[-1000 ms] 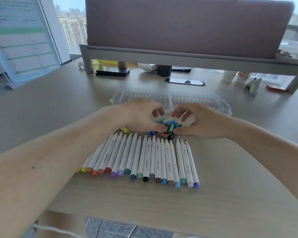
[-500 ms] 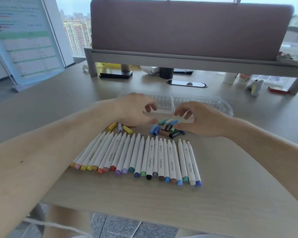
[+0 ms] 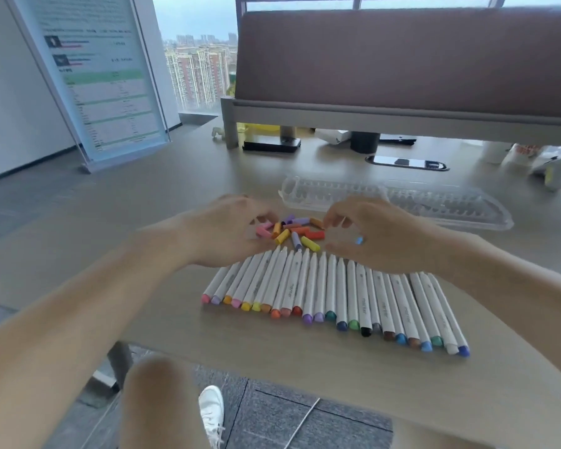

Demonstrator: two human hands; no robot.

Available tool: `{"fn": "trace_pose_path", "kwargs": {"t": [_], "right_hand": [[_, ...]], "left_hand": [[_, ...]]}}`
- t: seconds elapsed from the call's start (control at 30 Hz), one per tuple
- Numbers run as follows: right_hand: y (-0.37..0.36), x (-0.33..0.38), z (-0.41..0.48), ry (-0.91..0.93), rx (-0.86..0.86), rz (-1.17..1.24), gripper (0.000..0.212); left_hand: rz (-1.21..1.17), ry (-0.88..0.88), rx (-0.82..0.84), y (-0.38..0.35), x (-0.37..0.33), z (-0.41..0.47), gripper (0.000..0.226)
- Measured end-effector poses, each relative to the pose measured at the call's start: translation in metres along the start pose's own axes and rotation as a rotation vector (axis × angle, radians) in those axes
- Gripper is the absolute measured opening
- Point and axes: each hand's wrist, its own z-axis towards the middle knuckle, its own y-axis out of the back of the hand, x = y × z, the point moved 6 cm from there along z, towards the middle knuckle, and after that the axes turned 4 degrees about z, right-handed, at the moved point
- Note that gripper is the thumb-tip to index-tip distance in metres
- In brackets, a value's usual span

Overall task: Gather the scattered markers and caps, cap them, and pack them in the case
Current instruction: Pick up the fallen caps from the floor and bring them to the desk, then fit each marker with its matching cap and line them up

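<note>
Head view puts both of your hands at the pile of loose caps (image 3: 293, 233), which lies on the table (image 3: 337, 377) between the row of markers (image 3: 334, 296) and the clear case (image 3: 434, 205). The case is open and just behind the pile.

Your left hand (image 3: 227, 233) is curled at the pile's left side with its fingertips by a pink cap (image 3: 263, 231). Blur hides whether it pinches that cap or only touches it, so I cannot tell. Your right hand (image 3: 382, 236) is curled on the right side, and a blue cap (image 3: 359, 240) shows inside its grasp.

The step in hand looks like herding the caps together. Cup them from both sides and sweep low, since these short cylinders will likely roll if flicked. Draw them toward the bare marker tips, not over them, so the neat row is not knocked askew. Matching each cap to the coloured end of its marker should then go quickly, because the row is already sorted by colour.

Mind the edges. The coloured ends of the markers lie close to the table's front edge, the rightmost ones nearest, so a nudge toward you could tip them off. Bare table lies to the left of the pile and to the right of the row. The gap between the caps and the case is narrow.
</note>
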Motion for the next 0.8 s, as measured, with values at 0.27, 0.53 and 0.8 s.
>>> {"fn": "trace_pose_path", "kwargs": {"t": [0.27,0.53,0.8], "right_hand": [[-0.021,0.029,0.007,0.029,-0.091,0.062,0.037],[-0.031,0.041,-0.006,0.053,-0.133,0.118,0.032],[-0.04,0.049,-0.017,0.003,-0.171,0.161,0.025]], "left_hand": [[-0.116,0.196,-0.091,-0.012,0.064,-0.025,0.017],[-0.201,0.326,0.162,-0.021,0.055,-0.022,0.015],[-0.196,0.419,0.255,-0.018,0.055,-0.031,0.021]]}}
